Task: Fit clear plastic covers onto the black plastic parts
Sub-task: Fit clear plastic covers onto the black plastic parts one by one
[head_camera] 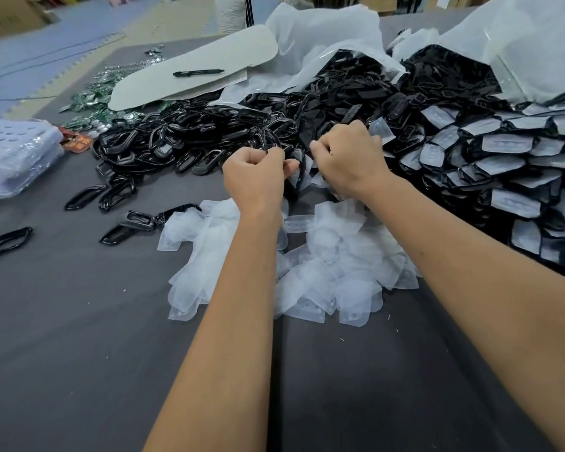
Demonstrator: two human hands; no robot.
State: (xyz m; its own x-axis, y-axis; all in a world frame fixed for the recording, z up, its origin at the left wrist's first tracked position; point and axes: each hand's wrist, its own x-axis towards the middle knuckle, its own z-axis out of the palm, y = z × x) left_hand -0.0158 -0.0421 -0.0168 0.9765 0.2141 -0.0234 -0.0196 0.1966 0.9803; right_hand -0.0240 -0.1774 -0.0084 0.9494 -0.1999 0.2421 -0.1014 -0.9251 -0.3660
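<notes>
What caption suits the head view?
Both hands, left and right, fit a clear cover onto a black part.

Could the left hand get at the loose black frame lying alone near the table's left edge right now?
Probably not at once: the path over the table to that black frame looks free, but the left hand is gripping a black part.

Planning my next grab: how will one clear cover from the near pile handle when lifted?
Likely floppy: the clear covers lie crumpled and bent. Probably very light, being thin and see-through. They overlap closely, so one may drag neighbours along.
</notes>
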